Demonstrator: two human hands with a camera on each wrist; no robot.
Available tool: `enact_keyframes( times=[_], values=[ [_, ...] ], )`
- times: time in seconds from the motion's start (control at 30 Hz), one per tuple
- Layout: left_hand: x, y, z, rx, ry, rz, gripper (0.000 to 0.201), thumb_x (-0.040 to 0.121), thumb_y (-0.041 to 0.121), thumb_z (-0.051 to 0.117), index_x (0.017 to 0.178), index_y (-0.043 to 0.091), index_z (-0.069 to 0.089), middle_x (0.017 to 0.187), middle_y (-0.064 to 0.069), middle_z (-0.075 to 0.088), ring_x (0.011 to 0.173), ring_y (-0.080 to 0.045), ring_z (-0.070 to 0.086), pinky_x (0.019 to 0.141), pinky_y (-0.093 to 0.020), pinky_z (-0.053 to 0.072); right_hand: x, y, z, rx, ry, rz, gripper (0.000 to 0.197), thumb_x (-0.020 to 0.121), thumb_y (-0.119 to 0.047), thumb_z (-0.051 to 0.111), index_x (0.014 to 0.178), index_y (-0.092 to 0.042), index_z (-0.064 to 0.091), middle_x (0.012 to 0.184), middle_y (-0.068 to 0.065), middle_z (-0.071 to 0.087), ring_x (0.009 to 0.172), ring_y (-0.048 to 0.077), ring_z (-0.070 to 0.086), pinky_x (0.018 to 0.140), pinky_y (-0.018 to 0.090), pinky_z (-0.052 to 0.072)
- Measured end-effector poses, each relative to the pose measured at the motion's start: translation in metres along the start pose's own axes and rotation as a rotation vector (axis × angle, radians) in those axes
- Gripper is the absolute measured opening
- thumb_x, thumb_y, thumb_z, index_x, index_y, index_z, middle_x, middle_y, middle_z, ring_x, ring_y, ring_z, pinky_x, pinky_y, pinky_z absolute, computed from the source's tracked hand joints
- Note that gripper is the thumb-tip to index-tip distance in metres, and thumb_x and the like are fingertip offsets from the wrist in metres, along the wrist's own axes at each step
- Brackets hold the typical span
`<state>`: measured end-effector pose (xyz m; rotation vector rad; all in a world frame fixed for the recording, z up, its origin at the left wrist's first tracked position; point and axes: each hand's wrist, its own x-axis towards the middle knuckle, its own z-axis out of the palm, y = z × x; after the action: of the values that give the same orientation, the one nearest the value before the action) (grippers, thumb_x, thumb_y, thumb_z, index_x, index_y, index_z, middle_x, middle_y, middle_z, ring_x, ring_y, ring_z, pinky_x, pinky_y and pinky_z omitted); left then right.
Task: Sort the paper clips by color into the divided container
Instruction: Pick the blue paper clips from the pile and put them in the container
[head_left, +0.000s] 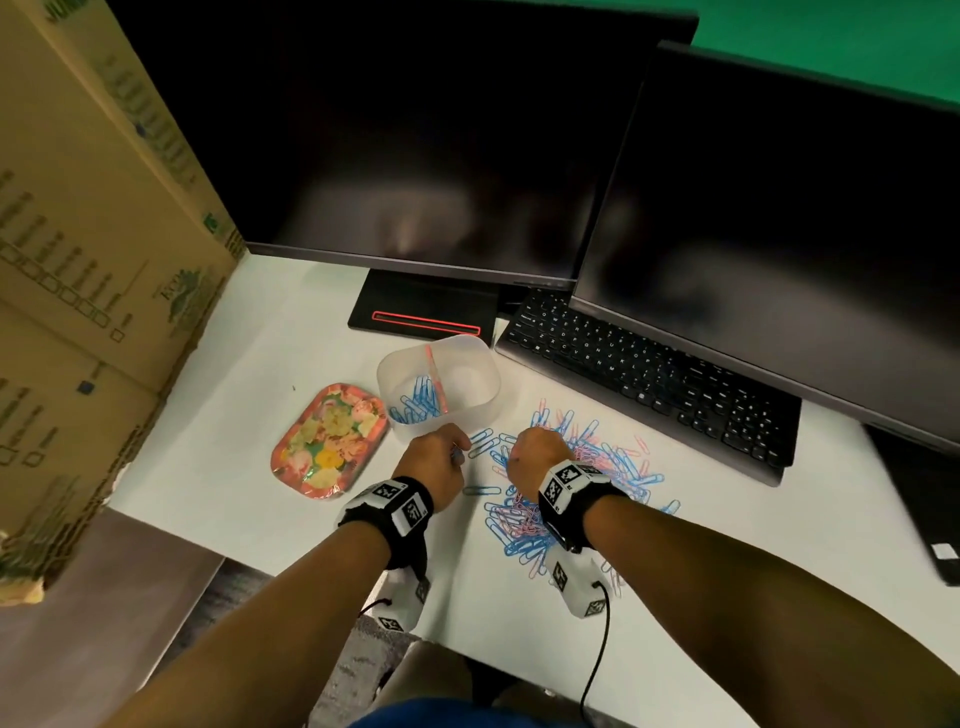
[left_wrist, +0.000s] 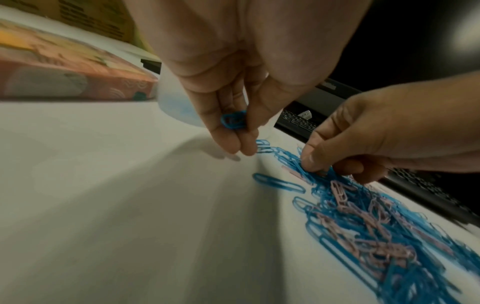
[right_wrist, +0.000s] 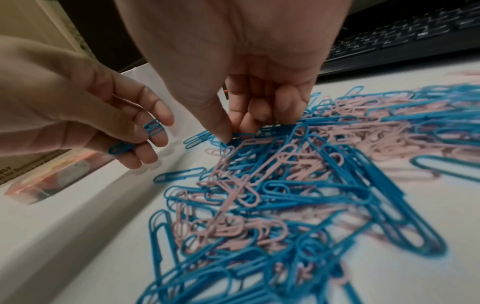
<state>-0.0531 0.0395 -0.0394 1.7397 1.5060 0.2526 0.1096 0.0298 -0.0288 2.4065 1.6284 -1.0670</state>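
Observation:
A mixed pile of blue and pink paper clips (head_left: 571, 478) lies on the white desk. The translucent divided container (head_left: 467, 358) stands behind it; a pink divider splits it, blue clips fill its left compartment, and the right one shows none. My left hand (head_left: 457, 449) hovers between container and pile, fingers curled round a few blue clips (left_wrist: 233, 120). My right hand (head_left: 519, 452) reaches down onto the pile's left edge. Its thumb and forefinger pinch a blue clip (right_wrist: 235, 136) there. In the right wrist view the left hand (right_wrist: 153, 142) holds its blue clips (right_wrist: 153, 127).
A floral tin (head_left: 330, 441) lies left of the container. A black keyboard (head_left: 649, 374) borders the pile at the back right, under two dark monitors. A monitor stand (head_left: 421, 312) sits behind the container. Cardboard boxes (head_left: 93, 260) wall the left side.

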Motion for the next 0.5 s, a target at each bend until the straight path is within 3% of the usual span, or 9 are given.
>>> enact_keyframes(
  times=[0.1,0.2,0.27,0.4,0.5],
  values=[
    [0.003,0.007,0.003,0.019,0.034,-0.029,0.021,0.088,0.003,0.045,0.1,0.014,0.057,0.09,-0.007,0.062,0.077,-0.023,0.056,0.07,-0.025,0.045,0.0,0.003,-0.003,-0.028,-0.007,-0.015,0.022,0.086,-0.013,0.052,0.102,-0.004,0.064,0.106,0.017,0.065,0.089,0.032,0.065,0.071,0.031,0.056],
    [0.007,0.011,0.01,0.112,-0.007,-0.045,0.03,0.09,0.014,0.048,0.119,0.016,0.049,0.113,-0.011,0.059,0.095,-0.03,0.06,0.084,-0.034,0.049,-0.002,0.004,-0.007,-0.019,0.009,-0.081,0.019,0.086,-0.01,0.051,0.097,-0.003,0.066,0.099,0.016,0.067,0.084,0.031,0.065,0.069,0.03,0.055],
    [0.01,0.011,0.016,0.282,-0.037,-0.022,0.039,0.091,0.02,0.048,0.129,0.016,0.042,0.121,-0.012,0.053,0.103,-0.034,0.059,0.087,-0.04,0.049,-0.004,0.006,-0.009,0.024,0.035,-0.131,0.017,0.086,-0.012,0.052,0.094,-0.007,0.066,0.096,0.013,0.068,0.085,0.03,0.065,0.069,0.028,0.053],
    [0.016,0.011,0.022,0.445,-0.008,0.01,0.031,0.095,0.022,0.046,0.124,0.011,0.043,0.115,-0.013,0.053,0.097,-0.036,0.061,0.078,-0.042,0.048,-0.006,0.014,-0.016,0.129,0.085,-0.201,0.01,0.082,-0.012,0.055,0.083,-0.014,0.065,0.09,0.011,0.069,0.083,0.03,0.066,0.072,0.03,0.056],
    [0.018,0.01,0.022,0.466,-0.007,0.0,0.025,0.094,0.021,0.047,0.115,0.006,0.049,0.113,-0.015,0.054,0.095,-0.038,0.061,0.076,-0.043,0.049,-0.004,0.022,-0.019,0.227,0.099,-0.196,0.017,0.082,-0.009,0.056,0.091,-0.015,0.068,0.082,0.004,0.066,0.079,0.023,0.063,0.069,0.021,0.048]
  ],
)
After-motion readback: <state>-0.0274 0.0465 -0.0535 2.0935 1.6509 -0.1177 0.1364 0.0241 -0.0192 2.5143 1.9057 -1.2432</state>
